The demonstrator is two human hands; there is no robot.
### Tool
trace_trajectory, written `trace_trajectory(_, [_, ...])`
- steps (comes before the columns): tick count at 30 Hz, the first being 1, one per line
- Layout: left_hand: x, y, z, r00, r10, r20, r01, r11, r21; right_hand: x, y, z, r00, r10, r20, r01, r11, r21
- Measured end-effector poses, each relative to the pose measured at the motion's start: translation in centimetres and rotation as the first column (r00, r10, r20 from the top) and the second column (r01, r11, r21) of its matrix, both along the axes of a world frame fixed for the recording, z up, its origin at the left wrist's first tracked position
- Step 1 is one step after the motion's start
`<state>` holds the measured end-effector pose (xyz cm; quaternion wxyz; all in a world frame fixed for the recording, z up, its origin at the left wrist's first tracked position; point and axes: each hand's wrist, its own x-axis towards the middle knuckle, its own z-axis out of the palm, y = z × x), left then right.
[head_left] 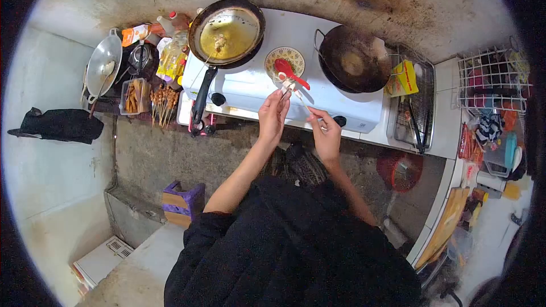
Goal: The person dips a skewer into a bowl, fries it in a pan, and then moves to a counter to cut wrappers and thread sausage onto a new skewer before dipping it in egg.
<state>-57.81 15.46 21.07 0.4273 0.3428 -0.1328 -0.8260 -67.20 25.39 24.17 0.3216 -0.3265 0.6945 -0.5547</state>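
Observation:
My left hand (273, 116) is raised in front of the stove, fingertips pinched on a small pale piece (289, 86) whose kind I cannot make out. To its right, my right hand (326, 134) pinches a thin stick (305, 102) with whitish stuff at its upper end, close to the left fingertips. Just beyond both hands, a patterned bowl (272, 59) stands on the stove with a red spoon (291, 73) across it and green bits inside. Left of the bowl, a frying pan (259, 18) holds yellow oil and a skewer with food (219, 42).
A dark wok (352, 59) sits on the right of the white stove (244, 96). At left are skewered pieces (164, 99), a plastic tub (135, 96) and a silver wok (107, 59). A yellow packet (404, 78) and a wire rack (489, 82) stand right.

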Motion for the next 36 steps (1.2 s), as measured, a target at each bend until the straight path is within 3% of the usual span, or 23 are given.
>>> trace_trajectory(14, [-0.6,-1.6,-0.9,0.997,-0.023,0.076,0.03,0.995,-0.09,-0.3,-2.2,-2.2,0.94,-0.045,-0.337,0.041,0.999,-0.017])
trace_trajectory(17, [-1.1,-2.5,-1.1,0.986,-0.047,0.161,0.071,0.987,-0.144,-0.2,-2.8,-3.2,0.925,-0.054,-0.376,0.052,0.999,-0.016])
trace_trajectory(25, [-1.0,-4.6,-2.2,0.959,-0.094,0.269,0.158,0.961,-0.226,-0.4,-2.9,-3.1,0.951,-0.025,-0.307,0.022,1.0,-0.012])
trace_trajectory(31, [-0.7,-5.4,-2.8,0.97,-0.075,0.231,0.139,0.951,-0.275,0.0,-2.7,-3.2,0.978,-0.02,-0.209,0.005,0.997,-0.071])
trace_trajectory(36, [0.2,-5.4,-2.9,0.986,-0.141,0.088,0.153,0.975,-0.158,0.1,-2.6,-3.0,0.985,0.012,-0.173,-0.018,0.999,-0.033])
